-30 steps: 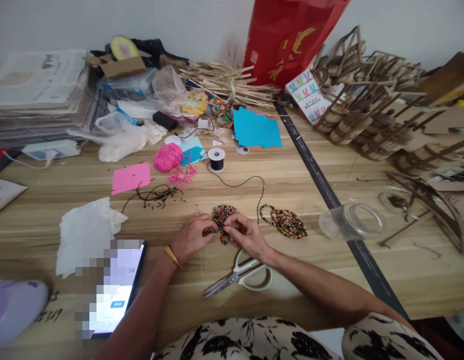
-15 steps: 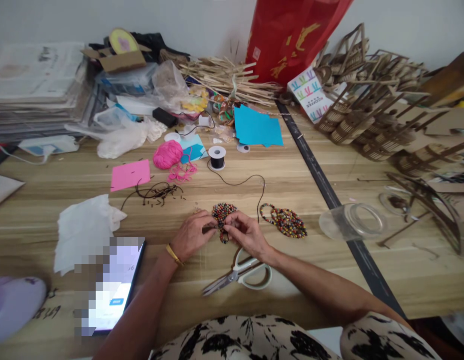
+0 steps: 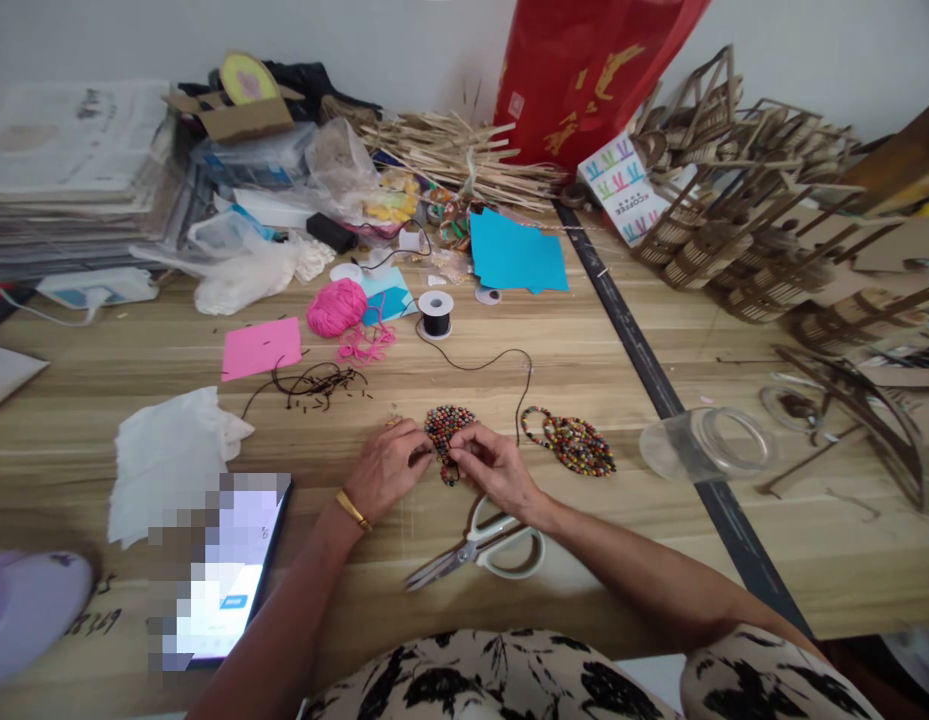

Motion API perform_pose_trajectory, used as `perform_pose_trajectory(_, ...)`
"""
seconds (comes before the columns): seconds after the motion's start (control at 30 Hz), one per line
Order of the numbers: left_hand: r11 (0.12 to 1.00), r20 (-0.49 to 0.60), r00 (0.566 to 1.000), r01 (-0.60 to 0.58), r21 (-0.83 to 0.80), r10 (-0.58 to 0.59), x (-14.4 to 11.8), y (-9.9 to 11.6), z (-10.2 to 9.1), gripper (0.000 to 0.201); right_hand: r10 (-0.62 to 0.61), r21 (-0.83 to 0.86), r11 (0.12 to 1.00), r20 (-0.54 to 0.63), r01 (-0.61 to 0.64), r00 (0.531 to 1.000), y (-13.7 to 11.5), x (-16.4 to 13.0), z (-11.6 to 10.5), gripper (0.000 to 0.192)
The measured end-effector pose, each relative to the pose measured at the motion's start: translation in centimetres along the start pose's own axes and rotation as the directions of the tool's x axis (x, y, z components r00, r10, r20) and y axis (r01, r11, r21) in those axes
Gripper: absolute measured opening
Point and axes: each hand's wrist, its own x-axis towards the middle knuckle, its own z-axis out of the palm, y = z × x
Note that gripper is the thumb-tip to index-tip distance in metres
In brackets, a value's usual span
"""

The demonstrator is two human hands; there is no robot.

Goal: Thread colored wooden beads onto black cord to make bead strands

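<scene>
Multicoloured beaded piece (image 3: pixel 446 426), pink yarn (image 3: pixel 336 306), blue paper (image 3: pixel 517 253), white-handled scissors (image 3: pixel 488 545)

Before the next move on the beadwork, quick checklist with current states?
1. Both hands on the piece: left hand and right hand pinch the beaded piece from either side. Ok.
2. Piece supported: it lies against the table between the fingertips. Ok.
3. Cord path: black cord curves from the spool toward the work, no snag seen. Ok.
4. Cord end or knot at the fingertips: hidden by the fingers. Cannot tell.
5. Scissors within reach: lying just under the right wrist. Ok.
6. Second beaded piece clear of the hands: it lies apart, to the right. Ok.
</scene>
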Motion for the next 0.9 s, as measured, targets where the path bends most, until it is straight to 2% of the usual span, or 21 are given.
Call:
perform_pose_trajectory(0.3, 1.0, -0.006, 1.0, 0.003, -0.011, -0.003, -0.12, 0.08, 0.04, 0.013, 0.014, 0.043, 0.999, -0.002, -0.014, 1.0, 0.24, -0.01, 0.01, 0.023)
perform_pose_trajectory(0.5, 0.967, -0.078, 0.996, 0.026, -0.254, -0.047, 0.03, 0.01, -0.17, 0.008, 0.013, 0.003, 1.0, 0.012, -0.013, 1.0, 0.33, -0.01, -0.04, 0.023)
perform_pose_trajectory(0.6, 0.897, -0.05, 0.991, 0.089, -0.433, -0.123, 0.06, 0.07, -0.35, 0.008, 0.006, -0.007, 1.0, 0.014, -0.006, 1.0, 0.56, -0.01, -0.1, 0.022)
perform_pose_trajectory(0.7, 0.789, 0.0, 0.981, 0.155, -0.595, -0.193, 0.07, -0.02, -0.36, 0.011, 0.007, -0.016, 1.0, 0.013, -0.007, 1.0, 0.68, -0.01, -0.11, 0.022)
perform_pose_trajectory(0.9, 0.651, 0.023, 0.973, 0.172, -0.74, -0.231, 0.18, -0.4, -0.37, 0.014, 0.009, -0.03, 1.0, 0.018, -0.008, 1.0, 0.67, -0.01, -0.1, 0.023)
